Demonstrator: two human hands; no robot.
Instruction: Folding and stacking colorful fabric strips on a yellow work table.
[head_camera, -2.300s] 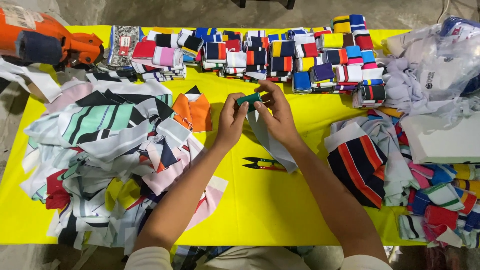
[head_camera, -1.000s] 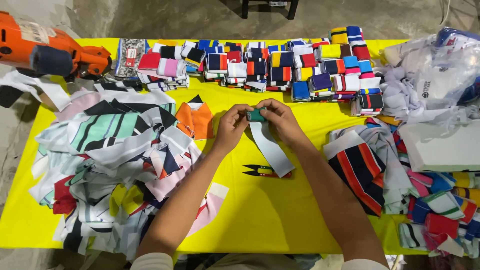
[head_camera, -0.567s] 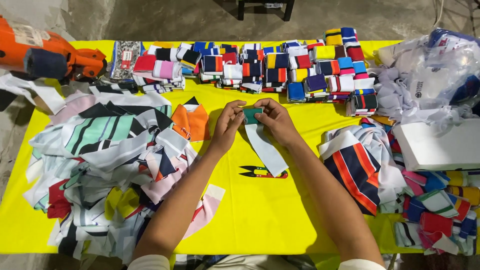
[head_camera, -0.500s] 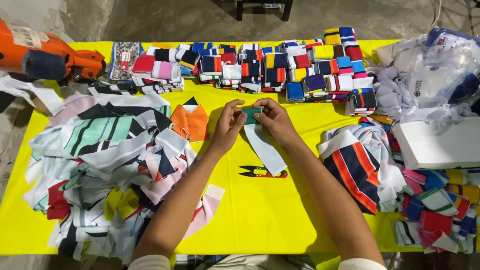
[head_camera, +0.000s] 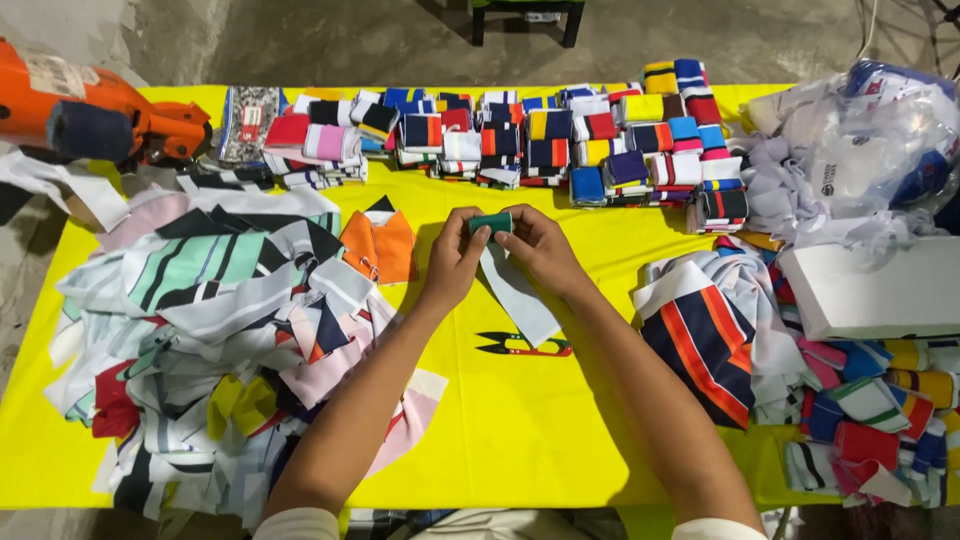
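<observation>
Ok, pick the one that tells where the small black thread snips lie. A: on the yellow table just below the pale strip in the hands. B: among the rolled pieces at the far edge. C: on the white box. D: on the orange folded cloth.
A: the thread snips lie on the bare yellow table, just under the lower end of the pale strip that both hands hold.

Yellow tablecloth (head_camera: 560, 420) covers the table. Far edge: rows of folded multicolour fabric bands (head_camera: 560, 140). Left: big loose heap of striped fabric pcs (head_camera: 210, 340), w/ an orange pc (head_camera: 380, 248) lying just beside it. Far-left corner: orange power tool (head_camera: 90, 110). Centre: thread snips (head_camera: 522, 345), black/red. Right: striped fabric pile (head_camera: 720, 330), white box (head_camera: 880, 290), clear plastic bag (head_camera: 870, 150) behind it.
</observation>
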